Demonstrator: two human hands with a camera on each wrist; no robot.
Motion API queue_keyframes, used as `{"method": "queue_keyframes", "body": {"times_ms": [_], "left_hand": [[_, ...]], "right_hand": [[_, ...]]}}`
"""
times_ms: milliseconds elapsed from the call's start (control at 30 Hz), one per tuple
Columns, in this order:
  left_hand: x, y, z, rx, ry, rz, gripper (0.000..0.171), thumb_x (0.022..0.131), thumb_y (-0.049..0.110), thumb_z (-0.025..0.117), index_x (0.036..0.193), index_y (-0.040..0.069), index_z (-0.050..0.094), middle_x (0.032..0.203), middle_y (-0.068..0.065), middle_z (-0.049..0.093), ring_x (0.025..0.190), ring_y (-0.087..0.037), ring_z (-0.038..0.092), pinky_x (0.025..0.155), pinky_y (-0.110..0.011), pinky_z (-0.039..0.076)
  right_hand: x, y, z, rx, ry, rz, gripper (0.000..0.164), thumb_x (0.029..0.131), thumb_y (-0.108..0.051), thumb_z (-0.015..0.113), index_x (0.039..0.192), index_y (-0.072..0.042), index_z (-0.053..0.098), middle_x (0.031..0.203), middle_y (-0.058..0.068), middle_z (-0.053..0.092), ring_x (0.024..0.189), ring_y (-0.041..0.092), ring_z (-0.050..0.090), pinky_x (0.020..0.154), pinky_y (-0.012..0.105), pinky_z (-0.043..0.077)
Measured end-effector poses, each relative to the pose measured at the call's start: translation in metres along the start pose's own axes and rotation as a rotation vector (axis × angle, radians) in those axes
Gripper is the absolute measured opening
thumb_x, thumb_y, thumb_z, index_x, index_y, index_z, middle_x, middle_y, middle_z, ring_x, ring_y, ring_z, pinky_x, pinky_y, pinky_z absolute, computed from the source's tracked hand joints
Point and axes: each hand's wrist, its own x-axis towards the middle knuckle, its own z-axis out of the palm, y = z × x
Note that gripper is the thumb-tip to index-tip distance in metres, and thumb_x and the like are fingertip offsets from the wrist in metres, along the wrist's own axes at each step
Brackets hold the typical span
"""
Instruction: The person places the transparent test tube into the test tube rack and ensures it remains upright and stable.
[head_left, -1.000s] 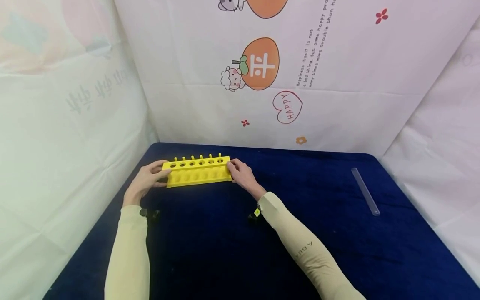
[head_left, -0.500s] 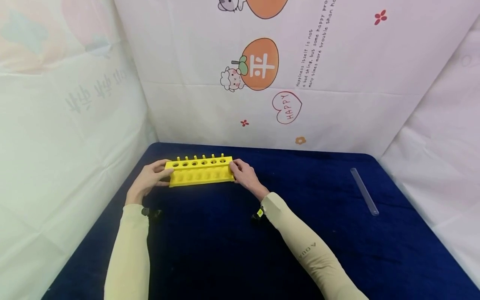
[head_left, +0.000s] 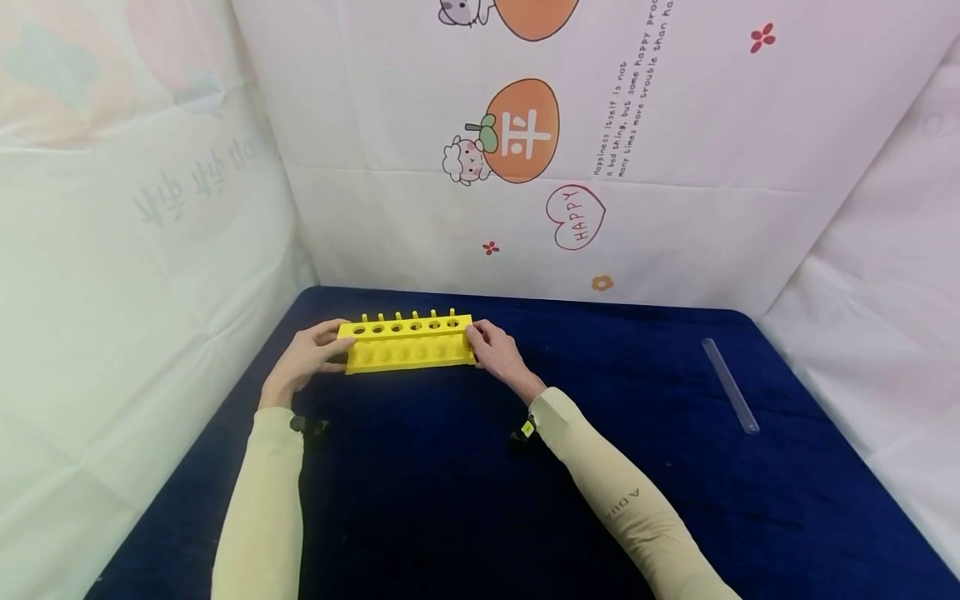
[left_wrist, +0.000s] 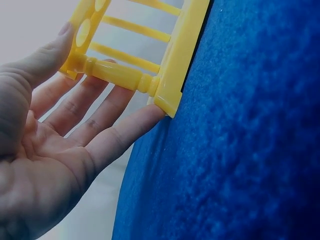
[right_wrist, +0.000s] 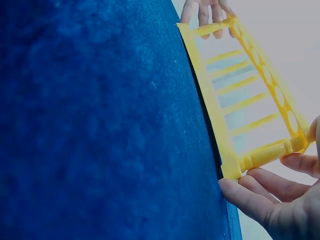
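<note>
A yellow plastic test tube rack (head_left: pixel 408 352) stands upright near the back left of the table, with a row of round holes in its top and several pegs along its rear. My left hand (head_left: pixel 306 357) grips its left end, the thumb at the top edge and the fingers around the end post (left_wrist: pixel 117 74). At the opposite end, my right hand (head_left: pixel 498 354) holds the rack, thumb on the top corner. In the right wrist view, right-hand fingers (right_wrist: pixel 250 197) reach the lower corner and post. A dark gap shows under the rack's base in both wrist views.
A clear test tube (head_left: pixel 731 386) lies on the dark blue tabletop (head_left: pixel 600 375) at the right. White printed cloth (head_left: pixel 420 225) hangs behind the table, and plain white cloth (head_left: pixel 150 292) closes in the sides.
Both hands have shifted slightly to the right together with the rack. The test tube stays where it was.
</note>
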Motion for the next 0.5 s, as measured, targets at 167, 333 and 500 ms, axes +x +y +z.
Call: {"method": "queue_keyframes", "body": {"times_ms": [167, 333, 500], "left_hand": [[0.0055, -0.0055, 0.0020, 0.015, 0.012, 0.016, 0.064, 0.097, 0.033, 0.063, 0.152, 0.015, 0.036, 0.139, -0.024, 0.052, 0.126, -0.041, 0.055, 0.091, -0.049, 0.057], [0.0064, -0.0045, 0.0053, 0.011, 0.007, 0.028, 0.063, 0.097, 0.033, 0.063, 0.151, 0.014, 0.037, 0.138, -0.025, 0.052, 0.126, -0.042, 0.054, 0.090, -0.049, 0.058], [0.0086, -0.0028, 0.0076, 0.014, 0.004, 0.036, 0.066, 0.097, 0.033, 0.064, 0.153, 0.013, 0.035, 0.139, -0.025, 0.051, 0.125, -0.042, 0.055, 0.090, -0.049, 0.057]], "right_hand": [[-0.0007, 0.0020, -0.0021, -0.004, 0.005, 0.005, 0.046, 0.103, -0.052, 0.039, 0.130, -0.020, 0.055, 0.114, 0.012, 0.064, 0.092, 0.028, 0.066, 0.074, 0.039, 0.060], [-0.0022, 0.0024, -0.0041, -0.004, 0.003, 0.015, 0.045, 0.103, -0.052, 0.038, 0.129, -0.019, 0.055, 0.114, 0.012, 0.064, 0.093, 0.026, 0.066, 0.073, 0.039, 0.061], [-0.0025, 0.0033, -0.0070, 0.001, 0.005, 0.021, 0.044, 0.102, -0.052, 0.038, 0.126, -0.019, 0.055, 0.114, 0.013, 0.064, 0.095, 0.028, 0.066, 0.075, 0.042, 0.061]]}}
